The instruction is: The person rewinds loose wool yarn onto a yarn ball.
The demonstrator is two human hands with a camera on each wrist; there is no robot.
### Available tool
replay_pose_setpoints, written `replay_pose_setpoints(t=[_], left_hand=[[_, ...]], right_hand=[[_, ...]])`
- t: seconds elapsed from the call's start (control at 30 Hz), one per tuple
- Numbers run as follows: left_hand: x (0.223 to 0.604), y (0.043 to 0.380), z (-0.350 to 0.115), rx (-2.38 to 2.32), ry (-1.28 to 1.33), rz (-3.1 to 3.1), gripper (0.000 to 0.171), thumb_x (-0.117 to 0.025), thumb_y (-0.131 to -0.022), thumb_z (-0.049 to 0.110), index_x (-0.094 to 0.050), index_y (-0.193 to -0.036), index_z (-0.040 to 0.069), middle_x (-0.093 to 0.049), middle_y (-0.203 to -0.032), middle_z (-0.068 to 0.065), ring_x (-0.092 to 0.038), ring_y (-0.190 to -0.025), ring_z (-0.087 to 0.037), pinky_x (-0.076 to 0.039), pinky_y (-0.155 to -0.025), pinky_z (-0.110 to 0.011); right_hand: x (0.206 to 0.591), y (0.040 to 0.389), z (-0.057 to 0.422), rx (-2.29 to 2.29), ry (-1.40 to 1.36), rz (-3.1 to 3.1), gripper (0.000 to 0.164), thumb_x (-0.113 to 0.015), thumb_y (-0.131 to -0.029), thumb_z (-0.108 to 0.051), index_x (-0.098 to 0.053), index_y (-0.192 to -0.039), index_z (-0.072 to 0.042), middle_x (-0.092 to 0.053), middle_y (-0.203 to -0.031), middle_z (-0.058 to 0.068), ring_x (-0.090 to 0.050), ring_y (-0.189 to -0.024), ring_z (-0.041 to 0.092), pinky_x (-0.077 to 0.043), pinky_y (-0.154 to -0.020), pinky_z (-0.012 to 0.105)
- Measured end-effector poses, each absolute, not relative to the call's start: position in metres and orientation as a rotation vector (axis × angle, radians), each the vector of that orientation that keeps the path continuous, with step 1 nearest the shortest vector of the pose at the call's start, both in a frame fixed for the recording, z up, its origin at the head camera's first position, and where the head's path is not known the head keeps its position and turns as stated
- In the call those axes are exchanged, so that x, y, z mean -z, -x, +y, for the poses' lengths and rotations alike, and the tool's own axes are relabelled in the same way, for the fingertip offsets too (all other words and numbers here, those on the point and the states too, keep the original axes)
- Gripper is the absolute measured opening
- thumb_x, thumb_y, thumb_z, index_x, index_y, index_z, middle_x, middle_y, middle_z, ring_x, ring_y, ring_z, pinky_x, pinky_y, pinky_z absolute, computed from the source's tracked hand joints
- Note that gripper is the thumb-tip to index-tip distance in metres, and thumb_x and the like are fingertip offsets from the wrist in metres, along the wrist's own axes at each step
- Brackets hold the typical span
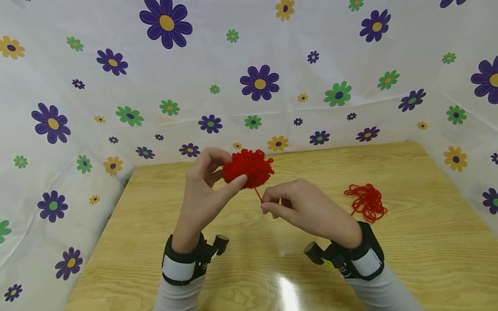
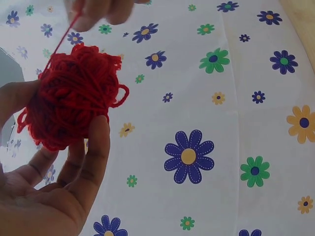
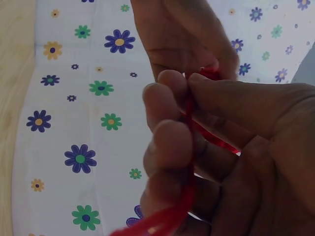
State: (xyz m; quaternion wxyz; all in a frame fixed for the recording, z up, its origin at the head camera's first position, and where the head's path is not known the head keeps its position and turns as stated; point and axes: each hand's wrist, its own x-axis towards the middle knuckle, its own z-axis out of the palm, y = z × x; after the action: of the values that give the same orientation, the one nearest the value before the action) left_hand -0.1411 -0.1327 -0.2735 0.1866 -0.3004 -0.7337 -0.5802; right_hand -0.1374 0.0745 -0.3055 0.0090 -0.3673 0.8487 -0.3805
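A fluffy ball of red yarn [image 1: 250, 167] is gripped above the table by my left hand [image 1: 208, 185], thumb on the near side and fingers behind. In the left wrist view the yarn ball [image 2: 74, 98] shows wound strands with a few loose loops at its edge. My right hand [image 1: 301, 205] pinches a strand [image 1: 258, 194] that runs taut from the ball's underside. Up close in the right wrist view, the right hand [image 3: 226, 128] has thumb and fingertip together on the strand, and red yarn [image 3: 182, 206] trails down across its curled fingers.
A loose tangle of red yarn [image 1: 367, 202] lies on the wooden table [image 1: 241, 259], right of the right hand. Flower-printed white cloth [image 1: 218, 47] hangs behind the table and along both sides. A camera strap [image 1: 183, 263] sits on each wrist.
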Motion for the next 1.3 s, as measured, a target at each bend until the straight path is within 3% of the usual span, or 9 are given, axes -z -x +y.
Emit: replay_pose_setpoints(t=[0.23, 0.5, 0.7, 0.8, 0.93, 1.3], left_hand=[[0.271, 0.137, -0.131, 1.733, 0.995, -2.019, 0.034, -0.065, -0.069, -0.01, -0.046, -0.097, -0.01, -0.052, -0.097, -0.015, -0.055, -0.092, -0.028, -0.049, -0.074, -0.041], [0.267, 0.132, -0.134, 1.868, 1.222, -2.009, 0.029, -0.065, -0.074, 0.002, -0.046, -0.094, -0.008, -0.051, -0.094, -0.017, -0.054, -0.084, -0.032, -0.05, -0.07, -0.043], [0.267, 0.129, -0.135, 1.926, 1.394, -2.022, 0.028, -0.063, -0.078, 0.01, -0.047, -0.095, -0.006, -0.051, -0.092, -0.016, -0.054, -0.078, -0.03, -0.051, -0.067, -0.043], [0.266, 0.129, -0.135, 1.927, 1.442, -2.072, 0.025, -0.061, -0.079, 0.008, -0.048, -0.096, -0.005, -0.051, -0.092, -0.014, -0.055, -0.078, -0.029, -0.051, -0.068, -0.043], [0.266, 0.128, -0.134, 1.911, 1.487, -2.138, 0.022, -0.059, -0.077, 0.002, -0.048, -0.096, -0.003, -0.051, -0.091, -0.013, -0.054, -0.078, -0.027, -0.05, -0.07, -0.042], [0.268, 0.129, -0.132, 1.843, 1.558, -2.317, 0.019, -0.058, -0.075, -0.001, -0.049, -0.092, 0.002, -0.053, -0.086, -0.008, -0.055, -0.078, -0.023, -0.05, -0.071, -0.04]], right_hand=[[0.307, 0.139, 0.074, 1.094, 1.114, 2.717, 0.007, -0.057, -0.086, -0.028, -0.063, -0.085, -0.026, -0.056, -0.069, -0.019, -0.05, -0.058, 0.004, -0.044, -0.049, 0.022], [0.309, 0.141, 0.077, 1.07, 1.095, 2.742, 0.011, -0.063, -0.081, -0.019, -0.062, -0.092, -0.018, -0.057, -0.07, -0.017, -0.051, -0.058, 0.003, -0.045, -0.053, 0.022], [0.31, 0.143, 0.08, 1.09, 1.119, 2.753, 0.009, -0.06, -0.083, -0.018, -0.063, -0.089, -0.023, -0.055, -0.068, -0.018, -0.048, -0.057, 0.003, -0.045, -0.054, 0.021], [0.31, 0.143, 0.081, 1.141, 1.117, 2.722, 0.012, -0.058, -0.084, -0.015, -0.063, -0.089, -0.026, -0.057, -0.072, -0.019, -0.051, -0.06, 0.001, -0.047, -0.058, 0.02], [0.309, 0.143, 0.083, 1.134, 1.117, 2.739, 0.014, -0.056, -0.085, -0.014, -0.062, -0.085, -0.027, -0.055, -0.069, -0.019, -0.05, -0.06, 0.003, -0.046, -0.054, 0.02], [0.306, 0.144, 0.088, 1.218, 1.135, 2.696, 0.009, -0.053, -0.088, -0.029, -0.058, -0.082, -0.033, -0.052, -0.064, -0.013, -0.048, -0.058, 0.007, -0.04, -0.048, 0.024]])
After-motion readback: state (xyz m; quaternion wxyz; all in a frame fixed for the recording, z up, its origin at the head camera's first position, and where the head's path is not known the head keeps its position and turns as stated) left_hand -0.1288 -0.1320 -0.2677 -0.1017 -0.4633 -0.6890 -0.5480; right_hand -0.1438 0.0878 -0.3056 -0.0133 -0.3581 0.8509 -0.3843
